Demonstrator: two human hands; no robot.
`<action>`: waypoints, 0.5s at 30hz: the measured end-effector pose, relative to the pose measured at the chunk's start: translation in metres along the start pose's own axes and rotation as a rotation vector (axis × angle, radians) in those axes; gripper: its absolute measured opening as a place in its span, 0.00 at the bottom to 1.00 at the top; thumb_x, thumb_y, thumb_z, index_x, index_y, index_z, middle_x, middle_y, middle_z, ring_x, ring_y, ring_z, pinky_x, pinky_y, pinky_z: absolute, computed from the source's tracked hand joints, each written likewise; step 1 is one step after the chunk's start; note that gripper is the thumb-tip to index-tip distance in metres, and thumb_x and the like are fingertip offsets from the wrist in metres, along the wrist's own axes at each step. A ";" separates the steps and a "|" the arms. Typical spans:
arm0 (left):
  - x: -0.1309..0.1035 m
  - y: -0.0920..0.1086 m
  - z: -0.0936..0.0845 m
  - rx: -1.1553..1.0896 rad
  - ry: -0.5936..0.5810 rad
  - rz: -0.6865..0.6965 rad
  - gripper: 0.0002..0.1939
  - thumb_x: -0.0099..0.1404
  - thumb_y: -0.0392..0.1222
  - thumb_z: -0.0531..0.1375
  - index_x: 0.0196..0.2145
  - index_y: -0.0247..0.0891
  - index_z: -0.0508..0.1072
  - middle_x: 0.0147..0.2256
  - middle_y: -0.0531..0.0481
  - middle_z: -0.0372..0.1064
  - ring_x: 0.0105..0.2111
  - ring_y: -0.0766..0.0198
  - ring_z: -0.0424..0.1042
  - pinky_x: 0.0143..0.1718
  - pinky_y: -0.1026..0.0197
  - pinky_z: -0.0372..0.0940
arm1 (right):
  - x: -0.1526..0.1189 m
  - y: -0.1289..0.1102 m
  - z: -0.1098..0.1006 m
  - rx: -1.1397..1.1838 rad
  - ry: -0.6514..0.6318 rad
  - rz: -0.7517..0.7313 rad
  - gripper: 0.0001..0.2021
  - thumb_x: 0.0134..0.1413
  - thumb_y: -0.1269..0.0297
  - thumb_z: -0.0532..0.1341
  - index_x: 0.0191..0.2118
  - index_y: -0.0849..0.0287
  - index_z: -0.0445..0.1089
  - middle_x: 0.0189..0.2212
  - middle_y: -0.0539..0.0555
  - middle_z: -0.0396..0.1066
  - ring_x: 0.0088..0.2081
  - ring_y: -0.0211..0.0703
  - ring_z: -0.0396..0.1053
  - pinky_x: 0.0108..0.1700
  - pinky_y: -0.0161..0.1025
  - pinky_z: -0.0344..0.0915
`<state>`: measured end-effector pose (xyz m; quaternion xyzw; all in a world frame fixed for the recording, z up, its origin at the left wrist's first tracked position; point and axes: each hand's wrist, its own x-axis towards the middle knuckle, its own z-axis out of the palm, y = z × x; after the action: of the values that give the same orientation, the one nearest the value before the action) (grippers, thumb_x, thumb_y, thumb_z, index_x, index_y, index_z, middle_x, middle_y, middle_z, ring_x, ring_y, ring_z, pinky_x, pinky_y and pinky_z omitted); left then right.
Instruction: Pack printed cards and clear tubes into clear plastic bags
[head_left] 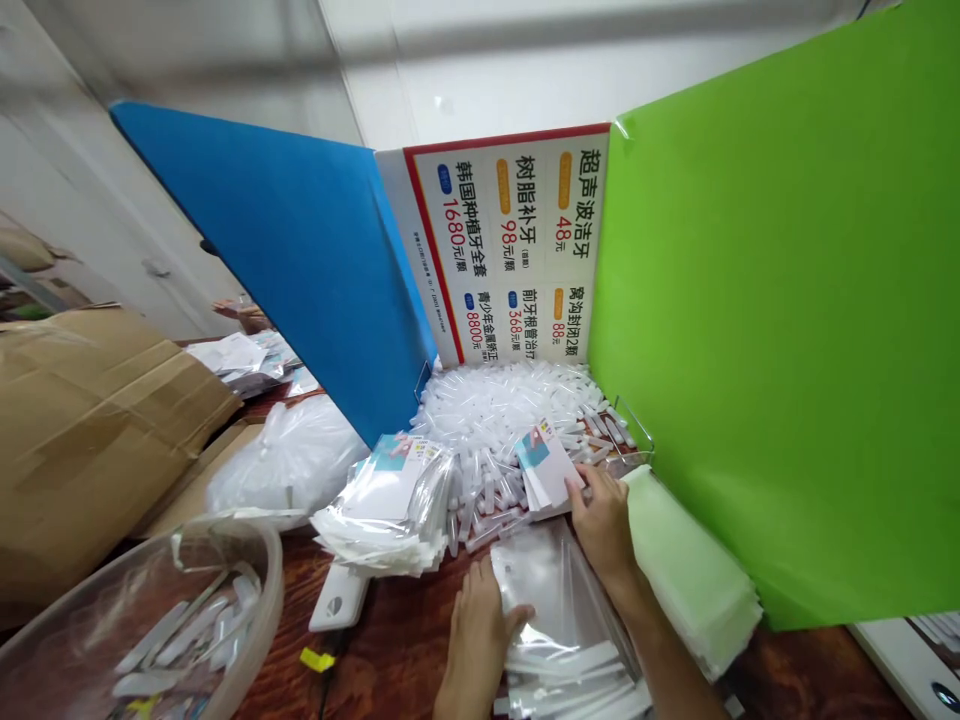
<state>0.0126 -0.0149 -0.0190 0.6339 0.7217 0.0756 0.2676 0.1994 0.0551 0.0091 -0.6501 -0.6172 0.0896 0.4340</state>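
My right hand (602, 515) has its fingers closed on the edge of a small stack of white cards (553, 475) with a blue printed corner, at the front of a pile of small translucent plastic tubes (495, 400). My left hand (480, 625) rests at the left edge of a stack of clear plastic bags (555, 590), thumb spread over the bags. Left of the tubes lies a heap of filled clear bags with cards (394, 490). Pale green sheets (686, 570) are stacked right of my right forearm.
Blue (300, 250), printed (510, 250) and green (772, 330) panels stand around the tubes. A clear tub (266, 620) is at the lower left, near a white device (337, 597), a white plastic sack (292, 460) and a cardboard box (97, 430). Another person's hand (247, 312) shows beyond the blue panel.
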 end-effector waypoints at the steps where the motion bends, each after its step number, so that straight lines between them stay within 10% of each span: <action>1: 0.001 -0.005 0.006 -0.036 -0.002 -0.020 0.30 0.54 0.38 0.67 0.54 0.33 0.69 0.48 0.36 0.75 0.51 0.47 0.73 0.49 0.55 0.63 | -0.002 -0.001 -0.006 0.134 -0.012 0.022 0.12 0.65 0.59 0.55 0.43 0.60 0.73 0.38 0.59 0.77 0.39 0.51 0.72 0.44 0.45 0.65; 5: 0.004 -0.033 0.003 -0.297 0.107 0.068 0.13 0.60 0.38 0.60 0.43 0.38 0.75 0.32 0.46 0.78 0.36 0.53 0.77 0.42 0.57 0.66 | -0.014 -0.001 -0.033 0.501 -0.052 0.217 0.16 0.60 0.53 0.61 0.48 0.58 0.73 0.41 0.57 0.77 0.33 0.46 0.73 0.32 0.37 0.67; 9: 0.001 -0.044 -0.015 -0.625 0.175 0.139 0.13 0.62 0.49 0.59 0.35 0.41 0.80 0.38 0.43 0.81 0.40 0.50 0.77 0.45 0.55 0.68 | -0.027 0.004 -0.051 0.631 -0.012 0.351 0.19 0.56 0.51 0.65 0.47 0.59 0.73 0.34 0.55 0.77 0.23 0.38 0.66 0.22 0.34 0.61; 15: -0.008 -0.030 -0.037 -1.263 0.125 -0.094 0.23 0.48 0.57 0.73 0.35 0.35 0.83 0.37 0.42 0.81 0.41 0.51 0.77 0.46 0.57 0.69 | -0.036 0.012 -0.076 0.475 -0.187 0.181 0.11 0.60 0.57 0.63 0.41 0.57 0.78 0.39 0.57 0.79 0.39 0.49 0.75 0.40 0.39 0.70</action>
<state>-0.0316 -0.0195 0.0013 0.3157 0.5792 0.5117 0.5504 0.2495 -0.0092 0.0323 -0.5715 -0.5556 0.3302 0.5056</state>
